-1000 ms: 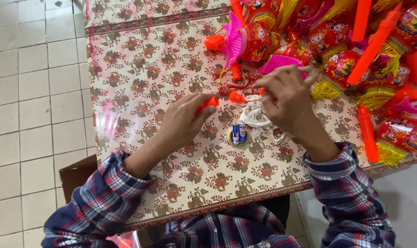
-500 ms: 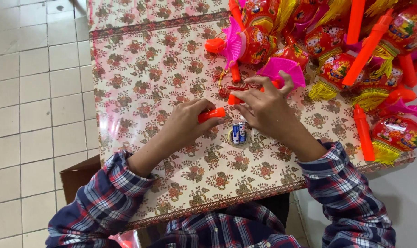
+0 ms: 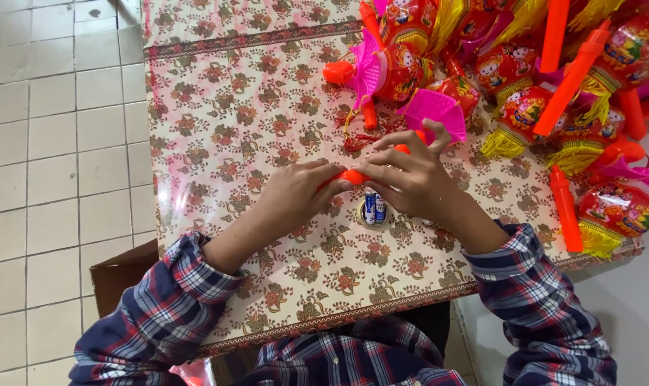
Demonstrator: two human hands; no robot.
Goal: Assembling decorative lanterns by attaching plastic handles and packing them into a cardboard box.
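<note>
Orange plastic piece [image 3: 354, 176] pinched between both hands, left hand [image 3: 296, 191] and right hand [image 3: 410, 179], above floral table [image 3: 231, 107].

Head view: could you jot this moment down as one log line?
left hand: shut on orange stick | right hand: pinching same stick | small batteries: on table beneath hands | toy lanterns: piled right

A plaid shirt (navy, red and white checks), long sleeves [image 3: 174, 300] cuffed.
</note>
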